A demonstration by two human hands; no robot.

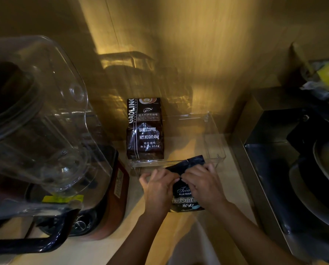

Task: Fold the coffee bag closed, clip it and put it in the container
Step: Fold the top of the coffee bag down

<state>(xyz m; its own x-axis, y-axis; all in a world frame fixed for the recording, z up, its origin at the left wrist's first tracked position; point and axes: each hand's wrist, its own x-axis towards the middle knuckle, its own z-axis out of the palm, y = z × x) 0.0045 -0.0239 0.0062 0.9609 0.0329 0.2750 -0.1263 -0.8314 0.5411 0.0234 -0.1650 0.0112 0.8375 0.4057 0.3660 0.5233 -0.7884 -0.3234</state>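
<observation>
A dark blue coffee bag [185, 197] with white lettering stands on the counter just in front of a clear plastic container [216, 142]. My left hand [158, 186] pinches the bag's upper left side. My right hand [201, 181] presses on the bag's top, which is bent over away from me. A second, brown coffee bag [145, 129] stands upright inside the container at its left end. I cannot see a clip.
A large blender with a clear jug [35, 119] and dark base fills the left side. A dark stove top [286, 159] with pans sits to the right. A wooden wall stands behind the container.
</observation>
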